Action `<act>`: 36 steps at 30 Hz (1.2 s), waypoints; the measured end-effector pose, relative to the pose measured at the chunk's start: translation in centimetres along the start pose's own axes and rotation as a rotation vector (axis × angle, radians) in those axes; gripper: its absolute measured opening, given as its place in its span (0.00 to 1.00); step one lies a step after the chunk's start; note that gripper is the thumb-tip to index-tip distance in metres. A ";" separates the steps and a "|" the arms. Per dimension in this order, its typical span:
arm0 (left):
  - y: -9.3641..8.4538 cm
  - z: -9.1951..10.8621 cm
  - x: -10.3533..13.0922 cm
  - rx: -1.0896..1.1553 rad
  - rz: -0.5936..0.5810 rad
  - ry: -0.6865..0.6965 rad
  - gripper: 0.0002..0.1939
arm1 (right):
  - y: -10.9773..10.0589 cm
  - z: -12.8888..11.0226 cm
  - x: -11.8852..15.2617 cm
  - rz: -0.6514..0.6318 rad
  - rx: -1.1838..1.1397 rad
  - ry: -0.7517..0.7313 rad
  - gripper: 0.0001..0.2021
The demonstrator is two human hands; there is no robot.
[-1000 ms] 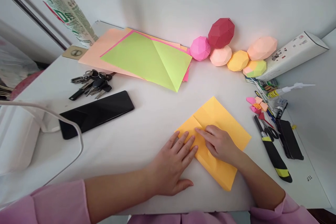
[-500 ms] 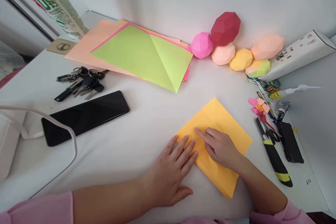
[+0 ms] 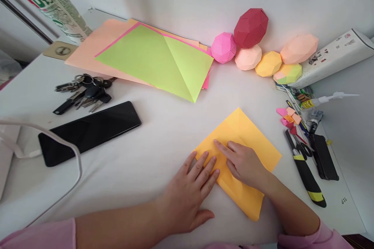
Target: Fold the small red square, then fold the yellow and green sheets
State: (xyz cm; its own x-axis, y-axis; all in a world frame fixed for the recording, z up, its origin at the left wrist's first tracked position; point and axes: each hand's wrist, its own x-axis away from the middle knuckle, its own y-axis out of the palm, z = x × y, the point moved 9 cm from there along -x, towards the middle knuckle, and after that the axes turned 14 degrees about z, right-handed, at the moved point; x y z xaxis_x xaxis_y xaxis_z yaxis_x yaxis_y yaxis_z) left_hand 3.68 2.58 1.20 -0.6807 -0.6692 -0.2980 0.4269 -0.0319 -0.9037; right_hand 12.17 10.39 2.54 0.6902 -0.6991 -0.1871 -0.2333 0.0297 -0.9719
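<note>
A sheet of orange-yellow paper (image 3: 239, 122) lies on the white table, its lower left side folded over. My left hand (image 3: 188, 194) is flat with fingers spread, fingertips pressing the paper's left edge and the palm on the table. On top of the sheet, my right hand (image 3: 245, 163) touches the paper with its stretched index finger, while the other fingers are partly curled with nothing visible in them. The right hand and forearm cover the middle and part of the right side of the sheet.
Coloured paper sheets (image 3: 146, 58) are stacked at the back, beside several faceted paper shapes (image 3: 251, 29). Keys (image 3: 92, 91) and a black phone (image 3: 90, 132) lie left, with a white cable (image 3: 77, 163) near them. A black-and-yellow utility knife (image 3: 305, 173) and scissors (image 3: 305, 149) are at right.
My right index fingertip has slid slightly left and away from me on the paper. My left hand stays nearly still. The camera view has shifted a little.
</note>
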 end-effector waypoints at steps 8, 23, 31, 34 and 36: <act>-0.3 0.1 0.0 0.012 0.022 -0.005 0.39 | 0.0 -0.1 -0.1 -0.007 0.017 -0.003 0.25; 0.1 0.1 -0.1 -0.040 -0.032 -0.048 0.39 | -0.2 -0.2 -0.1 0.033 0.028 -0.024 0.24; 0.1 0.1 0.1 -0.002 -0.007 -0.012 0.40 | 0.2 0.0 0.1 0.004 0.026 -0.018 0.27; 0.0 0.1 0.1 0.011 0.011 -0.009 0.39 | 0.1 -0.1 0.0 0.012 0.027 -0.024 0.25; -0.1 0.1 0.1 0.014 0.009 -0.013 0.39 | 0.0 -0.2 0.0 0.022 0.030 -0.029 0.25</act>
State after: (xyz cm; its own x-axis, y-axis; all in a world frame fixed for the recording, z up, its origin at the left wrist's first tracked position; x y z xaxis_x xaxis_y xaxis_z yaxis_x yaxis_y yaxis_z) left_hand 3.63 2.47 1.26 -0.6690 -0.6791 -0.3020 0.4413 -0.0360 -0.8966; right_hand 12.02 10.28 2.61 0.7045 -0.6773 -0.2121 -0.2281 0.0670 -0.9713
